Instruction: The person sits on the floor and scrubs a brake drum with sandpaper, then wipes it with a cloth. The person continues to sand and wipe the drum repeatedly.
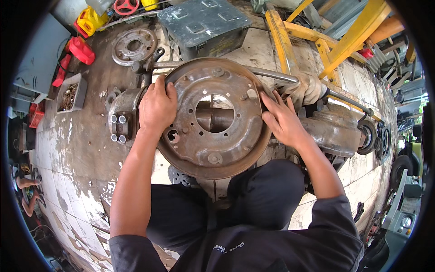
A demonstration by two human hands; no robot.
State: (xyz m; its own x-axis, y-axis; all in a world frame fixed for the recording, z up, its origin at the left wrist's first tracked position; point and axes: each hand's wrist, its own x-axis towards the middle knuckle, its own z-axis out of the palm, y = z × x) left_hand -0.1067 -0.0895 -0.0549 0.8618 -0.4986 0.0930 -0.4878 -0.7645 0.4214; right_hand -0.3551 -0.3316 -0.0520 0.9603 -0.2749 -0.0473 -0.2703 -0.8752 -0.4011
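Note:
A round, rusty brake backing plate (190,147) stands up in front of my knees, with a large centre hole ringed by small holes. My left hand (157,106) is closed round its left rim. On the opposite rim, my right hand (284,120) grips the edge with its fingers fairly straight; the fingertips are partly hidden. Behind the plate lies a vehicle axle, its tube (219,119) seen through the hole. The axle's left end (122,109) carries several bolts, and a bulky housing (333,131) sits at the right. A steel rod (272,74) crosses behind the plate.
Grey work gloves (304,90) rest by the rod. A dark green metal box (204,22) and a round plate (133,46) lie beyond. Yellow stands (282,41) rise at far right. At left are a tray of small parts (72,93) and a red container (81,50).

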